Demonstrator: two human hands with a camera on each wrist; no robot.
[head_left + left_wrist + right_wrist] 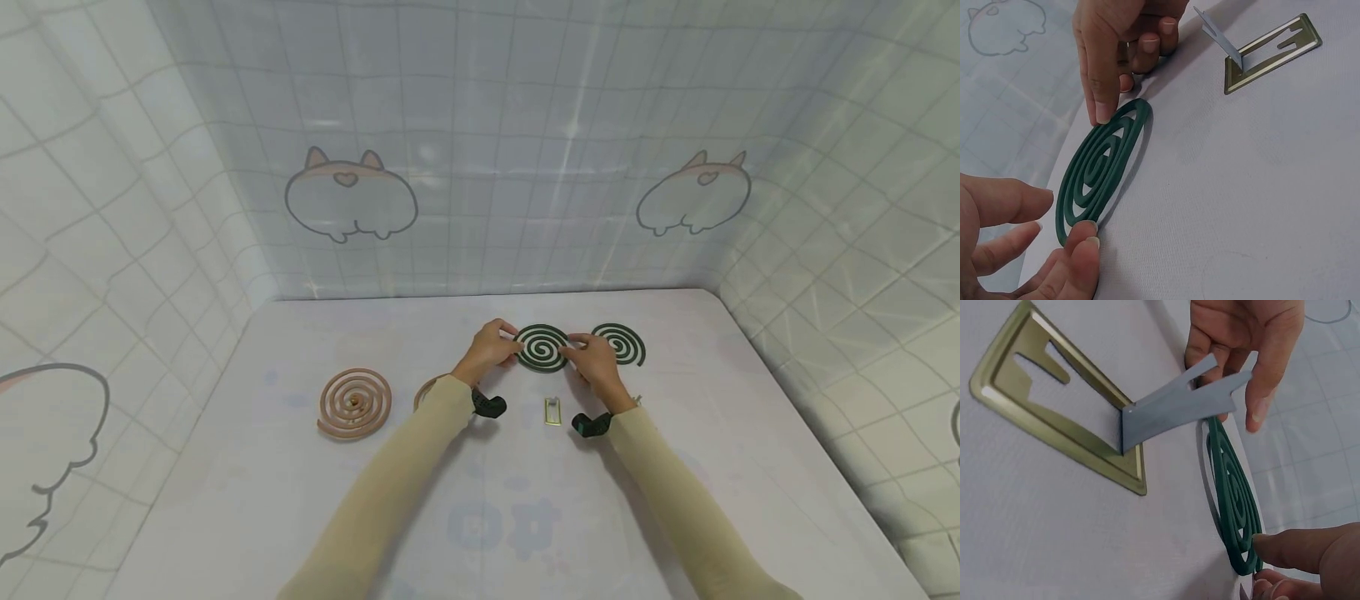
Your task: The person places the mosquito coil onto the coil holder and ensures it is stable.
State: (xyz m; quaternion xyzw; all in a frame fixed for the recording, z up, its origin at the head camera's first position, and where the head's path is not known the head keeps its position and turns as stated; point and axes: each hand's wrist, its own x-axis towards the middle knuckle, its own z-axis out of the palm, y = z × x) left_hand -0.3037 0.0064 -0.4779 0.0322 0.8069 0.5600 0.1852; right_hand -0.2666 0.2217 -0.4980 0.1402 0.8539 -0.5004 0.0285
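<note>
A green mosquito coil is held between the two hands, slightly off the tabletop with a shadow beside it. My right hand pinches its right rim, thumb on top and fingers beneath; the thumb shows in the right wrist view. At the opposite rim, my left hand touches the coil from below with its fingertips, while its thumb is spread above and apart from it. Nearer the body lies a small gold-rimmed metal stand, its grey forked tab bent upward.
Another green coil lies right of the hands, partly behind the right one. A brown coil is at the left, with a small gold-coloured piece at its centre. A second brown coil is mostly hidden by the left sleeve. Tile-patterned walls enclose the table.
</note>
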